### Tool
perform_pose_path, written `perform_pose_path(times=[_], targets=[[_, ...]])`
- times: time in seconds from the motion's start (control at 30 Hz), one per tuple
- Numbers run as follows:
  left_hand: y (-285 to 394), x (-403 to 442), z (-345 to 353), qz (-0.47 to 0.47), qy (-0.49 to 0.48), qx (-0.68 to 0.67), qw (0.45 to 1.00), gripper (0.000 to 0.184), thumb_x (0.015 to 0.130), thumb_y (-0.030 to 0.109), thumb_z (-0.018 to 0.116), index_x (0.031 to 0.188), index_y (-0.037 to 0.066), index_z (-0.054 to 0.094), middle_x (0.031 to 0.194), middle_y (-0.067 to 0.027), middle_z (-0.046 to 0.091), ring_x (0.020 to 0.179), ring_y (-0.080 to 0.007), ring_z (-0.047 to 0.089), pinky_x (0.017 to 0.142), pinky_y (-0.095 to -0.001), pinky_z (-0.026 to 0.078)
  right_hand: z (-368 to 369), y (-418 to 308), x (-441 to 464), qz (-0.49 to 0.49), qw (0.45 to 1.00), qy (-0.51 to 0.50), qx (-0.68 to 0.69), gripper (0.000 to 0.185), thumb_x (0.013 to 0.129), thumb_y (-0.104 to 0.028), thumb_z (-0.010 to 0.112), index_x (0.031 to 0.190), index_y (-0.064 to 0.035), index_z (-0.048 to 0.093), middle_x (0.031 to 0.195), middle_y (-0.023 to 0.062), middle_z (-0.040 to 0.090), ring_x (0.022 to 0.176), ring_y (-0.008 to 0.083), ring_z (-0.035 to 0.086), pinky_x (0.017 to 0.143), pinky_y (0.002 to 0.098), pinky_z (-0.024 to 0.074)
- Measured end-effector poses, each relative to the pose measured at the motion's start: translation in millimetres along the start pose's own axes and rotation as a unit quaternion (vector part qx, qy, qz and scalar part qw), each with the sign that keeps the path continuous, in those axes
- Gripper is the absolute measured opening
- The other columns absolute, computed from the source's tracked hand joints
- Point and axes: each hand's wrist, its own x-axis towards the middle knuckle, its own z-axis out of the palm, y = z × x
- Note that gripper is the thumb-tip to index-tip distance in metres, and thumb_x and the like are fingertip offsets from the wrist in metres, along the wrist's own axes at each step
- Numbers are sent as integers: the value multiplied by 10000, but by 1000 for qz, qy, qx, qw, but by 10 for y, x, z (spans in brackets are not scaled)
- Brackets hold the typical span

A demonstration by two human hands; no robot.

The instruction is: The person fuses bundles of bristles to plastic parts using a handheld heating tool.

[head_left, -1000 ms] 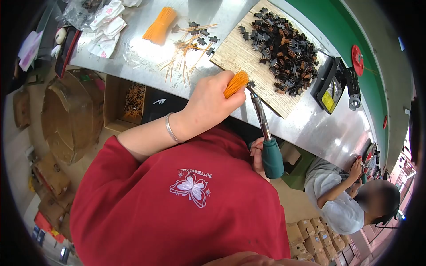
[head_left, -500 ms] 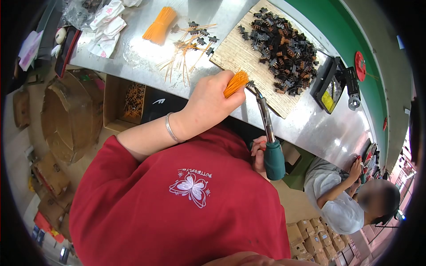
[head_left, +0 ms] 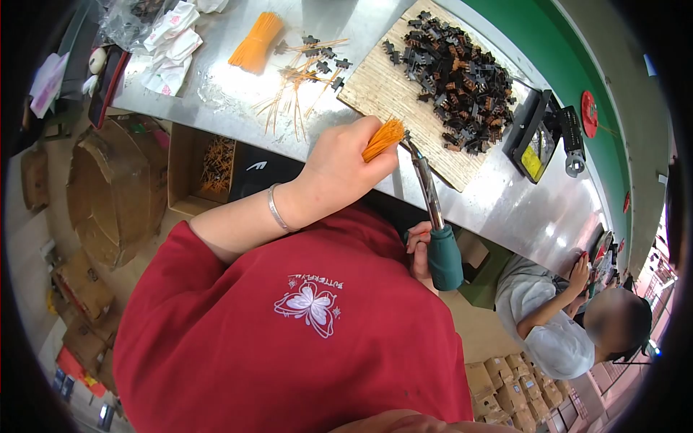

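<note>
My left hand [head_left: 346, 162], a bracelet on its wrist, is closed around a bundle of orange wires [head_left: 383, 140], whose ends fan out above the thumb. My right hand [head_left: 419, 242] grips the green handle of a soldering iron [head_left: 445, 256] and is partly hidden behind it. The iron slants up and left, its tip beside the wire ends at a small dark switch; whether they touch is too small to tell. Just beyond both hands lies a wooden board [head_left: 368, 86] with a heap of small black slide switches [head_left: 462, 79].
A second orange wire bundle [head_left: 256, 43] lies on the metal table [head_left: 216, 108], near loose wires [head_left: 289, 94] and several switches. Right of the board stand a black tray with yellow contents [head_left: 534, 160] and a black tool [head_left: 574, 141]. Cardboard boxes [head_left: 115, 191] are below; a co-worker [head_left: 556, 317] sits at right.
The soldering iron and my right hand have shifted slightly up and left. My left hand keeps its grip on the wires almost in place.
</note>
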Motion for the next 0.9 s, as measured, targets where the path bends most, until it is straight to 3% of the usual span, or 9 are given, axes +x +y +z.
perform_pose_path(times=[0.23,0.37,0.43,0.47,0.67,0.73,0.77,0.83,0.9], targets=[[19,5,0,4,-1,7,1000,220,837,180,654,828,-20,563,674,-231,603,652,-423,621,577,-463,483,-45,140,7,25,1000,-12,-1,307,947,-331,647,947,-49,525,706,20,512,656,103,491,739,299,437],[14,-1,11,5,5,4,1000,217,833,174,653,828,-22,561,670,-231,600,652,-421,622,577,-462,484,-18,140,7,10,1000,-2,-21,312,948,-334,648,946,-48,523,714,19,510,656,102,488,770,302,442],[18,-1,14,6,7,7,1000,216,832,172,653,829,-23,561,668,-232,600,652,-421,622,578,-462,484,1,119,42,-22,999,14,-24,70,879,-65,596,899,-1,617,716,4,582,595,74,547,580,218,461],[16,0,17,7,8,5,1000,215,831,171,653,828,-23,561,668,-232,599,651,-420,623,578,-462,484,13,123,44,-23,999,14,-24,70,879,-65,596,899,-1,617,716,4,582,595,74,547,580,218,461],[25,-6,25,6,11,8,1000,213,829,166,652,818,-24,557,664,-233,597,646,-418,622,576,-461,482,3,132,27,-19,1000,18,9,126,887,-120,633,901,3,616,748,21,600,597,71,547,581,220,464],[23,-3,28,6,13,8,1000,215,828,166,653,813,-25,555,664,-234,596,645,-417,621,576,-461,481,65,20,40,-59,996,57,39,191,888,-172,680,920,-3,599,772,37,611,601,75,548,580,220,462],[16,-3,30,1,14,4,1000,229,830,171,667,807,-27,553,677,-232,589,621,-399,600,568,-426,472,54,37,42,-62,996,59,39,191,888,-172,680,920,-3,599,772,37,611,601,75,548,580,220,462],[7,-5,38,1,16,0,1000,244,832,176,682,800,-29,551,690,-230,583,597,-381,580,560,-391,464,-4,69,55,-52,990,87,103,281,883,-245,723,928,-17,565,817,61,621,622,97,555,598,242,471],[-1,-5,40,-1,16,12,1000,244,835,179,677,800,-28,553,687,-228,581,597,-379,583,560,-391,464,-61,-34,142,-132,983,63,114,288,922,-283,667,972,-56,495,904,139,596,608,134,513,597,293,456]])
